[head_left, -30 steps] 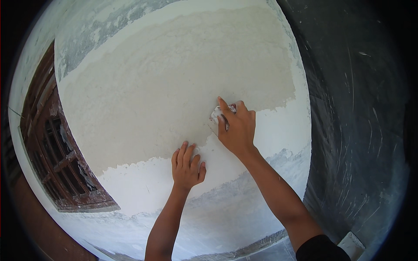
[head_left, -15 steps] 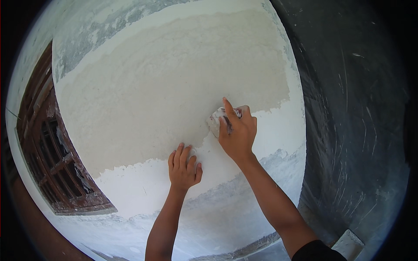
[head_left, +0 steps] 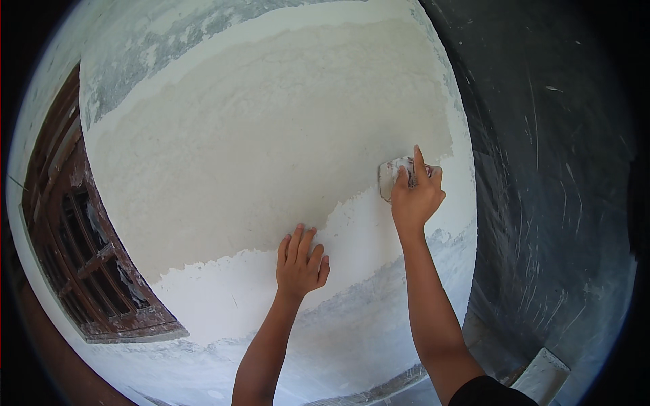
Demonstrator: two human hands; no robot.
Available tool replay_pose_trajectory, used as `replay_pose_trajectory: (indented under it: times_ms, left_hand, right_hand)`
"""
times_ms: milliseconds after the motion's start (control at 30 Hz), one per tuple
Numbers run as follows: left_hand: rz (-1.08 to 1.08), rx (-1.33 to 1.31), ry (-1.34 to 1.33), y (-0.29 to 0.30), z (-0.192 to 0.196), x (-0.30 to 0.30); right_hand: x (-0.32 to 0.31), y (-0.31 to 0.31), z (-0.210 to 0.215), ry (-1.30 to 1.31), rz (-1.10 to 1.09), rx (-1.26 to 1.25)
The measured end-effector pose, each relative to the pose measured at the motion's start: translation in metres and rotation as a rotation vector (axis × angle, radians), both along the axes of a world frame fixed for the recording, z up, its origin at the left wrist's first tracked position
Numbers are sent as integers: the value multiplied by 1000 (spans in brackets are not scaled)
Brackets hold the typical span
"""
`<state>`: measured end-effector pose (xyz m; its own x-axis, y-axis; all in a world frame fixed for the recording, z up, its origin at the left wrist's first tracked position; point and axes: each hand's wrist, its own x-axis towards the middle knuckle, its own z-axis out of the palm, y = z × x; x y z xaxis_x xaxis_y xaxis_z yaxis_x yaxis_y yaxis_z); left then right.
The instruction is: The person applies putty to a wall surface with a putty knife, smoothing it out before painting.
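My right hand [head_left: 416,197] grips a putty-caked trowel [head_left: 387,177] with its fingers bent round the handle and the index finger stretched along it. The blade rests against the wall [head_left: 237,287] at the ragged lower right edge of a beige, damp-looking putty coat [head_left: 250,149]. Most of the handle is hidden by the hand. Lower and to the left, my left hand [head_left: 300,264] lies with spread fingers against the wall, its fingertips at the border between the beige coat and the white band below. Nothing is in it.
A brown barred wooden window [head_left: 95,264] is set in the wall at the left. To the right, past the wall's edge, hangs a dark sheet-like surface [head_left: 542,183] with white streaks. A pale, flat-sided object [head_left: 544,376] stands at the lower right.
My right hand has slid the trowel to the right along the lower edge of the beige coat. The left hand has shifted slightly right, its fingers still spread.
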<state>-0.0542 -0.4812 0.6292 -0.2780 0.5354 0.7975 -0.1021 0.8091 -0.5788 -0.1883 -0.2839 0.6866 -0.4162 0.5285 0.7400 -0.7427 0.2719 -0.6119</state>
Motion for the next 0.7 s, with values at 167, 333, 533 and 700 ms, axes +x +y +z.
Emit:
replay_pose_trajectory:
  times_ms: [167,333,533,700]
  left_hand:
    - [10,4,5,1,1,-3]
    - [-27,-12,39,-1,1,-2]
    - [-7,-26,31,0,1,-4]
    - [7,-38,14,2,-1,-4]
  right_hand:
    - [26,-24,-11,235,184,302]
    - [3,-8,-3,6,41,-85]
    - [-2,-11,-13,162,180,136]
    - [13,-10,-14,272,145,145]
